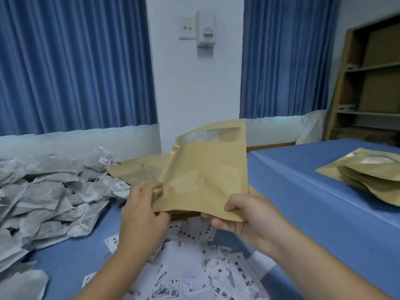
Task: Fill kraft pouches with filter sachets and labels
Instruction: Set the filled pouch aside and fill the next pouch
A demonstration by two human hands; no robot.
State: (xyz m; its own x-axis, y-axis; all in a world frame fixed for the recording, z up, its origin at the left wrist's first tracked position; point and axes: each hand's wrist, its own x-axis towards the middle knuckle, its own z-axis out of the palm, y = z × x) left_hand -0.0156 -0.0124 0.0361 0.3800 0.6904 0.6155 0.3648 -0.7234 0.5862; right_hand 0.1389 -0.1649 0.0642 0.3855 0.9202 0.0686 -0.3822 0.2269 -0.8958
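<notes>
Tan flat kraft-paper pouch (203, 176) held upright above blue-covered counter (303, 202), left grip (142, 208) pinching its lower left edge, right grip (249, 215) clasping its lower right corner, white printed labels (194, 267) scattered beneath, grey filter sachets (49, 191) heaped at left.

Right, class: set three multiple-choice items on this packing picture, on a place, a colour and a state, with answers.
1. Where does the sachet pile lie? A left side; B right side; C on the shelf.
2. The cloth is: A red; B blue; C green.
3. The kraft pouch is: A flat on the cloth; B pinned to the wall; C held up by the left hand and right hand.
Answers: A, it sits beside the left hand; B, plainly blue; C, both grip its lower edge.
</notes>
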